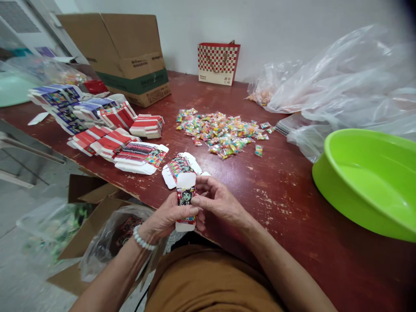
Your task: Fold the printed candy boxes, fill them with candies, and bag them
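Observation:
Between my two hands, at the table's near edge, is a small printed candy box (pixel 186 196) with a cartoon face and white end flaps sticking out at top and bottom. My left hand (pixel 169 213) grips its left side, thumb across the front. On the right side, my right hand (pixel 216 201) has its thumb on the front and fingers behind. Just beyond lie some flat printed box blanks (pixel 182 167). Farther off spreads a pile of small wrapped candies (pixel 224 132) in clear, colourful packets.
Stacked red box blanks (pixel 110 143) and blue ones (pixel 65 99) lie at left. Behind them stands a cardboard carton (pixel 130 56); a checked paper bag (pixel 218 63) is by the wall. Right are a green basin (pixel 364 195) and plastic bags (pixel 341 86). Below left sits an open carton (pixel 84 229).

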Demonstrator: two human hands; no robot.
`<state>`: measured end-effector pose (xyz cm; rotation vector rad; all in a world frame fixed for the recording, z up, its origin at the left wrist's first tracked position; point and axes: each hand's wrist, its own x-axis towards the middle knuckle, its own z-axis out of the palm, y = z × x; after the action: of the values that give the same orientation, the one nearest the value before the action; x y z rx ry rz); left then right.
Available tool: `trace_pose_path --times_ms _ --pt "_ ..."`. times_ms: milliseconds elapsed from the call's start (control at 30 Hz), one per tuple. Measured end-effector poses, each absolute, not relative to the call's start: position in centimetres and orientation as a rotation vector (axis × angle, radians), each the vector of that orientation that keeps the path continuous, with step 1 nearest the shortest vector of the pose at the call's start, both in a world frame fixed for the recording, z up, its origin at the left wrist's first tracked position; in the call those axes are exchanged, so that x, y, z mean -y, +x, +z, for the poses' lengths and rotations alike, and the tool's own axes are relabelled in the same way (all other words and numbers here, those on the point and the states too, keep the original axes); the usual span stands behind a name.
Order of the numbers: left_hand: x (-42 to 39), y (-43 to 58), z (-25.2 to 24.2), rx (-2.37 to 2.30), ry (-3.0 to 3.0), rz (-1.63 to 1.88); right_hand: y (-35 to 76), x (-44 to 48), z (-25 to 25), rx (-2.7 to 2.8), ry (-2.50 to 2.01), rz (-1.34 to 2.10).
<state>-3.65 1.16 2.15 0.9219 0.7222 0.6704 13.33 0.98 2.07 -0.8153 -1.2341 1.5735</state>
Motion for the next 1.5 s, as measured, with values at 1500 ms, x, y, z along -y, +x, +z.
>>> trace_pose_path --times_ms 1500 --pt "1.0 -0.9 -0.7 -0.57 0.626 0.725 17.5 0.2 0.6 1.726 -1.082 0.899"
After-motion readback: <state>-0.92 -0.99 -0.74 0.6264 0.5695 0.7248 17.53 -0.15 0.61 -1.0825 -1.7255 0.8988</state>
